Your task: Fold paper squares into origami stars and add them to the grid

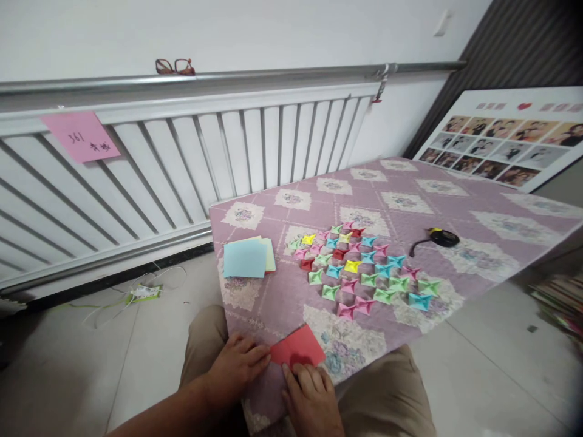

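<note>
A red sheet of paper (298,348) lies flat at the near edge of the table. My left hand (240,359) rests on the cloth, its fingertips closed at the paper's left corner. Along the paper's near edge, my right hand (312,391) has its fingers curled over it, with the thumb at the left. Beyond them stand several rows of small folded paper pieces (352,266) in pink, green, blue, yellow and dark red. To the left is a stack of paper sheets (246,260), light blue on top with pale yellow and red edges showing.
A patterned purple tablecloth (273,309) covers the table. A black object with a cord (443,237) lies at the right. Behind are a white radiator (255,145), a pipe with glasses (175,66) on it, and a photo board (505,139). A power strip (144,293) sits on the floor.
</note>
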Tool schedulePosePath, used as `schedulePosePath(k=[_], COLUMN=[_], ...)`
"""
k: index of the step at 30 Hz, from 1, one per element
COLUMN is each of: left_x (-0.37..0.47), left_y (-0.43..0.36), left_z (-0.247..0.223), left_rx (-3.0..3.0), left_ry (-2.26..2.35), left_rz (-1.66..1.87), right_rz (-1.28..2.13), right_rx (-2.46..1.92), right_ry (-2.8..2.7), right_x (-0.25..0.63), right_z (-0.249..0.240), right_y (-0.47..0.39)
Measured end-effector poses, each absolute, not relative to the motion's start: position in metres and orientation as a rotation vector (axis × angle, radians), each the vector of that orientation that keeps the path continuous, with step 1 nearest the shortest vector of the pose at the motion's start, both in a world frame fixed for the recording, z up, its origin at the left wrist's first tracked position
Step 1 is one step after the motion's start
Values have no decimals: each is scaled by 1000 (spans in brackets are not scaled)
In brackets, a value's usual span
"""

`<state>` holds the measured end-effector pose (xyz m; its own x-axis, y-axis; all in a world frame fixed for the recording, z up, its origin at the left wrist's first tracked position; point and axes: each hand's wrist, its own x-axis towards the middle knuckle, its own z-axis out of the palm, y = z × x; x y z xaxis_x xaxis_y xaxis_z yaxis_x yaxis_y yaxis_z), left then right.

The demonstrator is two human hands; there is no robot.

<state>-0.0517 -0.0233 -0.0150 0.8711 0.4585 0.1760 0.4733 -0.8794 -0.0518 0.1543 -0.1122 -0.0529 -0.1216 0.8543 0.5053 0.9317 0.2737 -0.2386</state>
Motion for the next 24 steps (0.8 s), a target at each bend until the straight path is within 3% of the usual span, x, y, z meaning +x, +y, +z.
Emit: schedulePosePath(k=[9,18,24], left_x=[-56,-56,-36], left_y=[-33,-36,-42], left_z=[-28,-26,-8], left_rx=[-2899,-2910,-2837], left_ry=[-891,-1002,-1370], left_rz=[-301,-304,-435], right_rz=[-364,-330,-328], right_rx=[-1435,-1487,-1528], right_ry=[-2263,-2190,-2109], right_x=[191,190,185], right_z=[-37,-44,-44], right_y=[-120,-121,-120])
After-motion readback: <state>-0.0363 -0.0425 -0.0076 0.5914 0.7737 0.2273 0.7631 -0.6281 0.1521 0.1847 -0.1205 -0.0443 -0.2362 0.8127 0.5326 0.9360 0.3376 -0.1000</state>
